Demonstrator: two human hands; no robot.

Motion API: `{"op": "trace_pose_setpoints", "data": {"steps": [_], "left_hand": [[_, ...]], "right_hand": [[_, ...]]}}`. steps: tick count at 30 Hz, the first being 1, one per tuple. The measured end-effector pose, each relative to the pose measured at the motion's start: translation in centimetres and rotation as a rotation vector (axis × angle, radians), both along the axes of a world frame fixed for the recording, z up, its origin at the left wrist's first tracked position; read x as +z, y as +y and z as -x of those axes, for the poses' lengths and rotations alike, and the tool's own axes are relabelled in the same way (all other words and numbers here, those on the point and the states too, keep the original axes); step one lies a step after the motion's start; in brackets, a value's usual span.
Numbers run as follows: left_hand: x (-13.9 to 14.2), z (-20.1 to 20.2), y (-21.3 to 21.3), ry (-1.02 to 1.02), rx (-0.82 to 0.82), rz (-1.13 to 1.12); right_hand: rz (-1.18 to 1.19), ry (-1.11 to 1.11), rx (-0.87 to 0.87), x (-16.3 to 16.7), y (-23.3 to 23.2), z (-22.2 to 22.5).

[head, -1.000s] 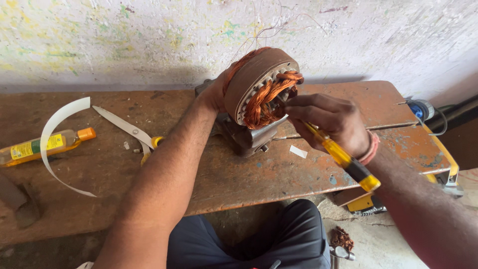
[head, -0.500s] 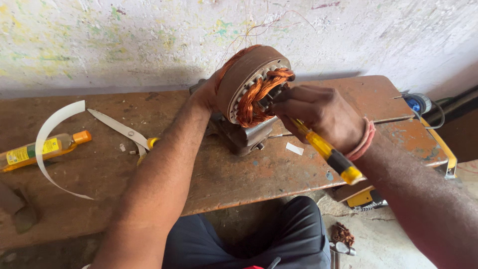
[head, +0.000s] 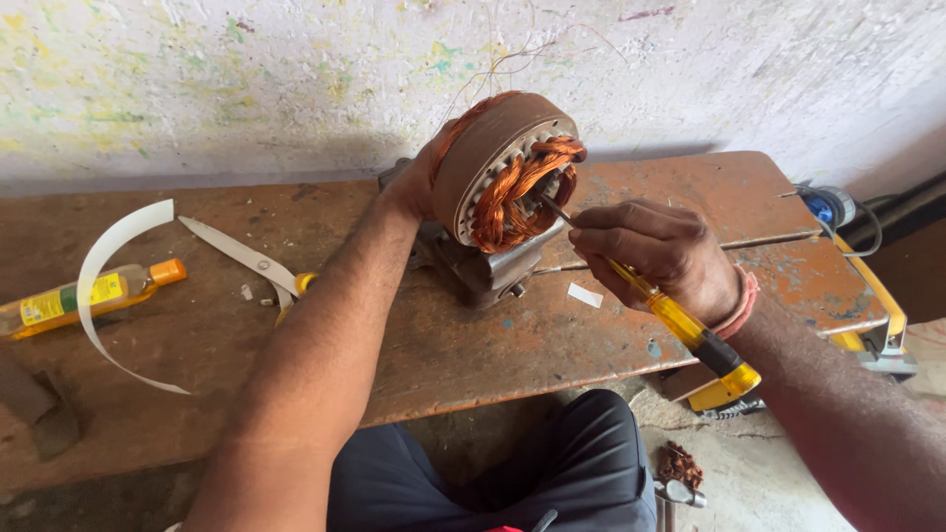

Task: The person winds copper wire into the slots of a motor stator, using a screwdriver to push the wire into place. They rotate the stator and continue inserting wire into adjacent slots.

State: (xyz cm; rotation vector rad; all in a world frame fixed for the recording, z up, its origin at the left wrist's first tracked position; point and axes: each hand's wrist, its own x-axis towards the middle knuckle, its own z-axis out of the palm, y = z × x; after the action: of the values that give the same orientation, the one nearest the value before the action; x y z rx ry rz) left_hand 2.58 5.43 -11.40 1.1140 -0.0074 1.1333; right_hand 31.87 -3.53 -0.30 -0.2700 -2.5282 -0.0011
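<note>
Stator (head: 507,177) with copper windings stands tilted on a grey metal block (head: 481,266) near the middle of the worn wooden bench (head: 443,345); the left hand (head: 419,182) wraps around the stator's back, clasping its rim; the right hand (head: 658,251), just to the right of the stator, is clenched on a yellow-handled screwdriver (head: 680,325) whose tip pokes into the copper coils (head: 517,187); left of the stator lie scissors (head: 246,258), then a curved white strip (head: 108,276) and a yellow bottle with an orange cap (head: 89,296); a small white scrap (head: 585,295) lies just right of the block; far right of the stator sits a yellow tool (head: 867,315)
</note>
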Motion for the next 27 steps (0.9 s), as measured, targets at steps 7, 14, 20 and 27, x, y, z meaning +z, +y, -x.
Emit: {"op": "trace_pose_setpoints", "data": {"steps": [7, 14, 20, 27], "left_hand": [[0.6, -0.2, 0.1, 0.024, 0.018, -0.016], [1.1, -0.1, 0.1, -0.011, -0.068, 0.080], [1.2, -0.3, 0.2, -0.022, -0.073, 0.218], [1.0, 0.1, 0.1, -0.013, -0.118, 0.093]], "right_hand": [[0.066, 0.115, -0.039, -0.5, -0.4, 0.0], [-0.143, 0.020, 0.044, -0.4, -0.3, 2.6], [-0.234, -0.051, 0.032, 0.7, -1.0, 3.1], [-0.262, -0.093, -0.016, 1.6, -1.5, 4.0]]}}
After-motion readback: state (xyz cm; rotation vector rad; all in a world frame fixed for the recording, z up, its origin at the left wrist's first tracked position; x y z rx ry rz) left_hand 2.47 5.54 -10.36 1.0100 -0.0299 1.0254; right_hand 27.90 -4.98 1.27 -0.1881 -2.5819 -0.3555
